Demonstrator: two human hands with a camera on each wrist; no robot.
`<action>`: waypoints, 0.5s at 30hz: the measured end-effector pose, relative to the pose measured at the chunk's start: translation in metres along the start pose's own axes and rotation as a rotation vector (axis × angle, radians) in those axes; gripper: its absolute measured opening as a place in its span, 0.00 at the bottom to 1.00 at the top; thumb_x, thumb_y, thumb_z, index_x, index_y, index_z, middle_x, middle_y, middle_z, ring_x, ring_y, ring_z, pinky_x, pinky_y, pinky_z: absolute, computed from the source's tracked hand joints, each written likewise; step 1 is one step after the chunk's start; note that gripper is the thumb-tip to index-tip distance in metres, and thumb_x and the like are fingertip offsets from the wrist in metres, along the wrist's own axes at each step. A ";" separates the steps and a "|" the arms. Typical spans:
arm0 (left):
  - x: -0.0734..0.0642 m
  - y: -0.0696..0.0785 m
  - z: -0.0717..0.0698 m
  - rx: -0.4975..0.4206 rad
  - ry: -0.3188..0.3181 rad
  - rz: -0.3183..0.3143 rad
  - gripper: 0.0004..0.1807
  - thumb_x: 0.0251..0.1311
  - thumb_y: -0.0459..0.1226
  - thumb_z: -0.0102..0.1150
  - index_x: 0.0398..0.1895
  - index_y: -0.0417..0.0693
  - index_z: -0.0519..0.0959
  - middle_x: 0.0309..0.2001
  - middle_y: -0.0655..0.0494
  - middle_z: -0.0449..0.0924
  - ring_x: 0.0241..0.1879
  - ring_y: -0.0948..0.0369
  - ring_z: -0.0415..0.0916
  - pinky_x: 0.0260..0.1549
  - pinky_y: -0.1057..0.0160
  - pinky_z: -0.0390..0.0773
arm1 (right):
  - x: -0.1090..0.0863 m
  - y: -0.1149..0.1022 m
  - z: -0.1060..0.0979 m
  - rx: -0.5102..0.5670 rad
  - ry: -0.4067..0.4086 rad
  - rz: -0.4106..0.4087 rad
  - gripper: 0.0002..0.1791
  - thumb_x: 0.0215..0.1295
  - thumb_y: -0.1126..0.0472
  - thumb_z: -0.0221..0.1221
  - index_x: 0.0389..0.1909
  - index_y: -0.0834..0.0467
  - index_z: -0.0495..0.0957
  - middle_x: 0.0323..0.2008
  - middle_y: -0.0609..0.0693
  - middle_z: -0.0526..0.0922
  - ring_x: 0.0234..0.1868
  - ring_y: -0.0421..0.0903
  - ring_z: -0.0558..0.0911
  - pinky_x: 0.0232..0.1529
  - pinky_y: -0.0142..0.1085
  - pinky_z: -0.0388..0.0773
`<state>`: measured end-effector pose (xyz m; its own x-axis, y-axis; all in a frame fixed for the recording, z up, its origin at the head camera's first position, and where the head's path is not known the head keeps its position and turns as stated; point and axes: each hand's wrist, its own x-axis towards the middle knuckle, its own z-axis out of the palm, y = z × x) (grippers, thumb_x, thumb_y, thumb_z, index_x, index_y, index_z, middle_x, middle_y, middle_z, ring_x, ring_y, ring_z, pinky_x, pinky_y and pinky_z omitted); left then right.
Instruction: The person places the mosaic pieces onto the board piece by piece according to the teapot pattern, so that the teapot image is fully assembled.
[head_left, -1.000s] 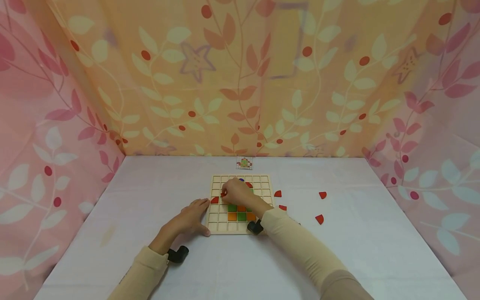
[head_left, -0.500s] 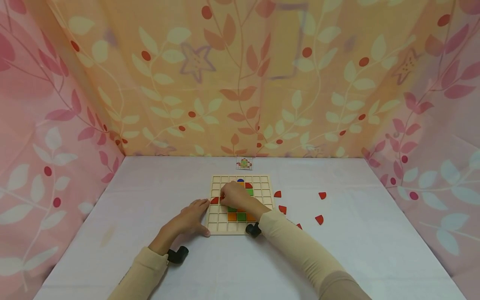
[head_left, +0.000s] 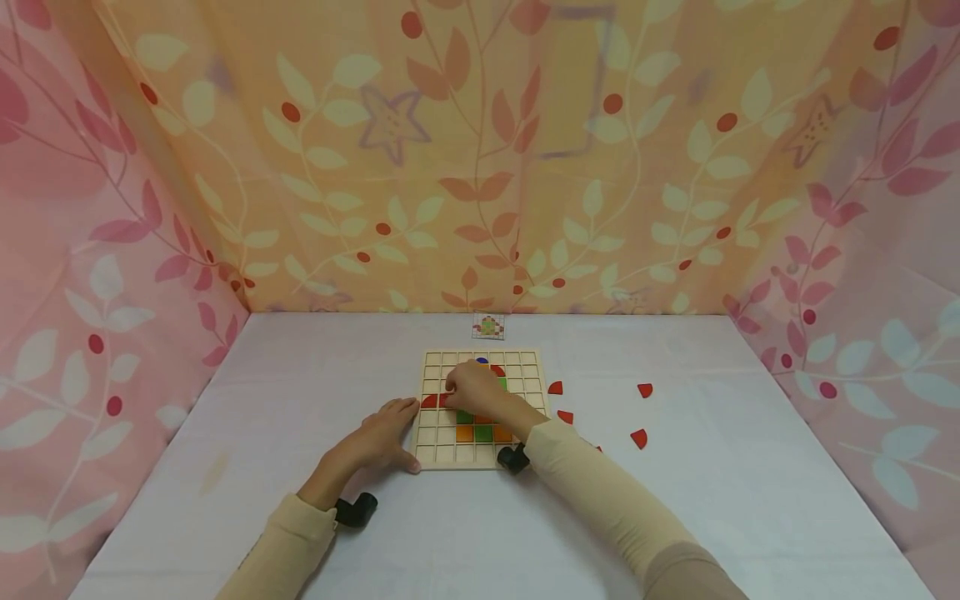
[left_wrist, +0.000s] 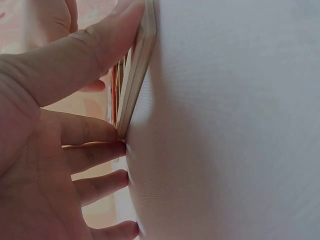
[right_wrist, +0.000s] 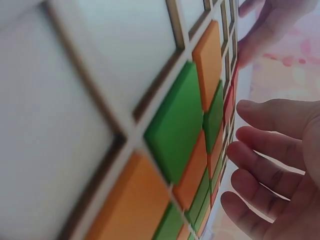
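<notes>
A square wooden grid board (head_left: pixel 445 453) lies flat on the table, with green tiles (head_left: pixel 483 433) and orange tiles (head_left: pixel 465 433) in its cells. My left hand (head_left: pixel 382 432) rests at the board's left side, fingers extended; its thumb touches the near corner in the left wrist view. Over the board, my right hand (right_wrist: pixel 285 165) has loosely bent fingers with gaps between them and pinches nothing. Just at its fingertips sits a red quarter-round tile (head_left: pixel 446 401), partly covered by the hand. Another red quarter-round tile (head_left: pixel 429 402) fills the cell to its left.
Loose red quarter-round tiles (head_left: pixel 645 390) are scattered on the white tabletop (head_left: pixel 720 500) right of the board. Behind the board lies a small pattern card (head_left: pixel 488 326). Floral curtains (head_left: pixel 480 167) enclose the table at the back and sides.
My right hand brought a red quarter-round tile down into the cell beside the other red one, let go, then shifted slightly back and right. The left hand has stayed at the board's edge.
</notes>
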<state>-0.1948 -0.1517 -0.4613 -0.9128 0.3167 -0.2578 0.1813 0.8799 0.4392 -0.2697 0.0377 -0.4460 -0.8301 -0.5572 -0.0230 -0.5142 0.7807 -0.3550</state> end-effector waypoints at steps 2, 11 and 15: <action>0.000 0.000 0.000 -0.001 0.000 -0.003 0.57 0.40 0.44 0.79 0.73 0.38 0.58 0.75 0.42 0.56 0.75 0.43 0.50 0.68 0.36 0.55 | -0.003 0.003 -0.003 0.027 -0.005 0.014 0.09 0.58 0.60 0.65 0.38 0.58 0.87 0.41 0.51 0.88 0.42 0.46 0.84 0.42 0.36 0.82; 0.000 0.002 0.001 0.012 0.008 -0.014 0.57 0.39 0.44 0.80 0.73 0.39 0.59 0.74 0.42 0.57 0.75 0.43 0.50 0.69 0.36 0.56 | -0.014 0.028 -0.017 0.089 0.028 0.037 0.10 0.60 0.61 0.64 0.41 0.59 0.87 0.41 0.51 0.87 0.43 0.47 0.81 0.48 0.40 0.80; 0.001 0.002 0.002 0.014 0.012 -0.011 0.57 0.39 0.44 0.80 0.73 0.39 0.59 0.74 0.42 0.57 0.75 0.43 0.51 0.69 0.36 0.56 | -0.021 0.041 -0.025 0.099 0.048 0.066 0.12 0.60 0.59 0.66 0.42 0.60 0.86 0.38 0.52 0.85 0.44 0.49 0.79 0.49 0.42 0.79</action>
<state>-0.1945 -0.1488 -0.4617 -0.9192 0.3026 -0.2522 0.1760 0.8882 0.4243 -0.2788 0.0883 -0.4362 -0.8721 -0.4892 -0.0057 -0.4360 0.7825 -0.4446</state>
